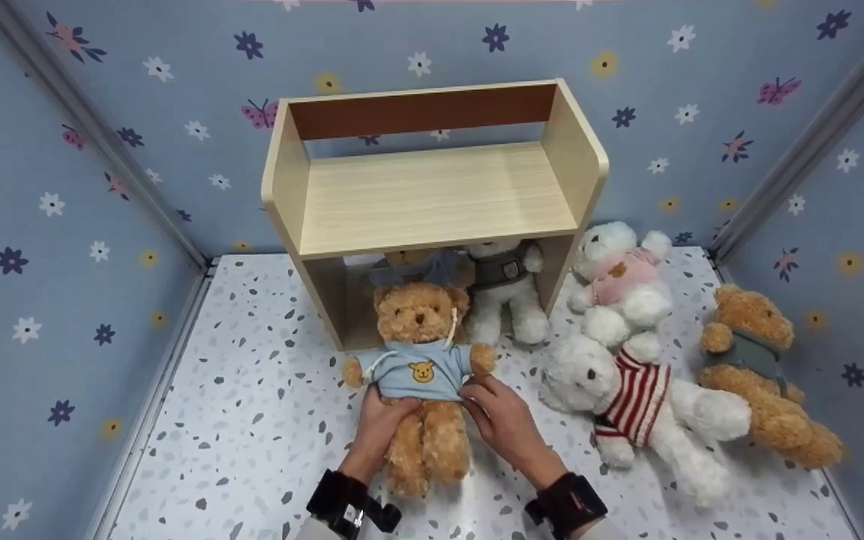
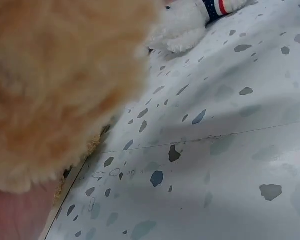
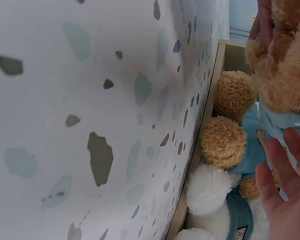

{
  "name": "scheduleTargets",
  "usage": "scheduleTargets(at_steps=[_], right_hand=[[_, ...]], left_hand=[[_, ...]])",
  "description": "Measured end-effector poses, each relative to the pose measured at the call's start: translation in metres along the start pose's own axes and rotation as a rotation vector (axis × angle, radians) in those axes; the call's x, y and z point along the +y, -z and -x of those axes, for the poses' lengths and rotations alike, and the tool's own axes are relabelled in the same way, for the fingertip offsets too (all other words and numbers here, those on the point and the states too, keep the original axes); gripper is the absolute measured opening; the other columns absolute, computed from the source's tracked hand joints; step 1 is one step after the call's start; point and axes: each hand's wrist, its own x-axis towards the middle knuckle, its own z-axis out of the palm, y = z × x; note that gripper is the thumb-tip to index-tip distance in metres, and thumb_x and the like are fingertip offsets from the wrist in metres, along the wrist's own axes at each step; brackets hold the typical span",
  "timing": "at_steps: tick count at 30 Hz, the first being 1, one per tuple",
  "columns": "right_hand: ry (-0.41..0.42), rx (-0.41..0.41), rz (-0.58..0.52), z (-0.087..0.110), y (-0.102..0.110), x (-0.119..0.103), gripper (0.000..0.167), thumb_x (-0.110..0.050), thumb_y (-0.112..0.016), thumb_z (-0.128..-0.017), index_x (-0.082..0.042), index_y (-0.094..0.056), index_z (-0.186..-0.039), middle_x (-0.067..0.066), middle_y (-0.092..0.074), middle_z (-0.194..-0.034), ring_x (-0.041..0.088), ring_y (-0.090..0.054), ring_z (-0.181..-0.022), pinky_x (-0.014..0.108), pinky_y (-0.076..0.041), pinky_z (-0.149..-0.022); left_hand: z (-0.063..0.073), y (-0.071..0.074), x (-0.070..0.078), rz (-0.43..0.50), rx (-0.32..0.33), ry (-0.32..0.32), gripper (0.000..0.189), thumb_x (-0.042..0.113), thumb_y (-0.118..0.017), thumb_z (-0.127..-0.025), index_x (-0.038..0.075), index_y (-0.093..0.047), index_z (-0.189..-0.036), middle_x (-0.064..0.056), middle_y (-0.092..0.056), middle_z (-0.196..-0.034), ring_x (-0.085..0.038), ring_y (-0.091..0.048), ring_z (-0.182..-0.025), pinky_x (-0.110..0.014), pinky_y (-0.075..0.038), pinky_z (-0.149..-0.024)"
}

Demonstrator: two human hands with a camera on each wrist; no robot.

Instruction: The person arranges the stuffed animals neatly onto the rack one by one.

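A brown teddy bear in a light blue hooded shirt faces up in front of the lower shelf opening. My left hand grips it at the waist, thumb across its hip below the shirt. On the other side, my right hand is at the shirt's hem; in the right wrist view its fingers are spread and fairly straight beside the bear. Blurred brown fur fills much of the left wrist view. Behind, inside the lower shelf, sit another brown bear in blue and a white bear in a grey vest.
The light wooden two-tier shelf stands against the flowered back wall. On the speckled surface to its right lie a white bear in pink, a white bear in red stripes and a brown bear in a grey-green top.
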Motion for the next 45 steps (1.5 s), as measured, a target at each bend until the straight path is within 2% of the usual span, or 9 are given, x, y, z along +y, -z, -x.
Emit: scheduleTargets(at_steps=[5,9,14,18,24,29,32,37,45], right_hand=[[-0.023,-0.033,-0.015,-0.001,-0.001,0.000,0.017,-0.007,-0.074,-0.096,-0.016,-0.070,-0.110,-0.002,-0.066,-0.108,0.013,-0.067,-0.096,0.032,-0.057,-0.076],[-0.145,-0.085,-0.109,0.001,-0.001,-0.003,0.018,-0.011,-0.067,-0.102,-0.014,-0.068,-0.120,0.000,-0.068,-0.117,0.016,-0.068,-0.107,0.037,-0.058,-0.085],[-0.551,-0.156,-0.451,-0.001,0.001,-0.007,0.039,-0.028,-0.057,-0.108,-0.009,-0.054,-0.142,0.009,-0.065,-0.132,0.024,-0.065,-0.119,0.042,-0.055,-0.095],[-0.798,-0.137,-0.633,-0.012,0.003,-0.003,0.057,-0.034,-0.062,-0.105,-0.010,-0.040,-0.152,0.018,-0.063,-0.119,0.033,-0.065,-0.104,0.039,-0.054,-0.083],[-0.778,-0.164,-0.660,-0.022,0.001,-0.001,0.073,-0.035,-0.078,-0.094,-0.017,-0.042,-0.155,0.010,-0.059,-0.143,0.025,-0.061,-0.125,0.043,-0.052,-0.098],[-0.712,-0.122,-0.540,-0.024,-0.009,-0.005,0.059,-0.033,-0.079,-0.094,-0.013,-0.054,-0.143,0.007,-0.069,-0.125,0.024,-0.067,-0.112,0.045,-0.053,-0.093],[-0.679,-0.112,-0.482,-0.028,-0.016,-0.010,0.057,-0.035,-0.079,-0.093,-0.012,-0.056,-0.140,0.008,-0.071,-0.121,0.026,-0.068,-0.111,0.046,-0.053,-0.092],[-0.650,-0.157,-0.504,-0.036,-0.026,-0.018,0.065,-0.035,-0.078,-0.095,-0.012,-0.051,-0.148,0.013,-0.068,-0.130,0.030,-0.066,-0.119,0.050,-0.053,-0.097],[-0.705,-0.251,-0.622,-0.057,-0.035,-0.023,0.081,-0.041,-0.074,-0.097,-0.002,-0.038,-0.157,0.021,-0.060,-0.140,0.033,-0.060,-0.126,0.051,-0.051,-0.101]], left_hand=[[-0.002,0.000,-0.001,0.022,-0.007,-0.012,0.077,0.004,-0.078,-0.080,-0.003,-0.042,-0.148,-0.019,-0.055,-0.145,-0.032,-0.049,-0.135,-0.043,-0.030,-0.120],[-0.004,0.003,-0.006,0.023,-0.061,-0.043,0.083,0.008,-0.081,-0.083,0.000,-0.038,-0.153,-0.018,-0.050,-0.150,-0.032,-0.044,-0.141,-0.044,-0.025,-0.123],[-0.003,0.009,-0.012,0.015,-0.105,-0.051,0.087,0.012,-0.083,-0.084,0.001,-0.034,-0.156,-0.018,-0.048,-0.153,-0.033,-0.042,-0.143,-0.046,-0.023,-0.123],[-0.004,0.009,-0.016,0.004,-0.158,-0.072,0.082,0.008,-0.083,-0.083,0.002,-0.040,-0.153,-0.016,-0.055,-0.146,-0.031,-0.049,-0.137,-0.044,-0.030,-0.120],[-0.001,0.009,-0.021,-0.076,-0.320,-0.087,0.080,0.016,-0.082,-0.088,0.005,-0.039,-0.155,-0.013,-0.056,-0.147,-0.028,-0.050,-0.138,-0.044,-0.030,-0.121],[0.003,0.021,-0.022,-0.038,-0.447,0.012,0.086,0.025,-0.071,-0.099,0.005,-0.019,-0.164,-0.017,-0.031,-0.166,-0.031,-0.026,-0.154,-0.048,-0.015,-0.126],[0.002,0.026,-0.023,-0.040,-0.358,0.023,0.079,0.030,-0.068,-0.102,0.003,-0.026,-0.162,-0.018,-0.041,-0.160,-0.030,-0.037,-0.149,-0.043,-0.026,-0.123],[-0.002,0.037,-0.022,-0.025,-0.158,-0.034,0.056,0.021,-0.076,-0.096,0.001,-0.053,-0.143,-0.012,-0.068,-0.129,-0.024,-0.063,-0.120,-0.034,-0.045,-0.108],[-0.009,0.061,-0.008,-0.119,-0.011,-0.034,0.047,0.022,-0.077,-0.094,-0.001,-0.062,-0.132,-0.012,-0.069,-0.127,-0.020,-0.063,-0.116,-0.032,-0.045,-0.104]])
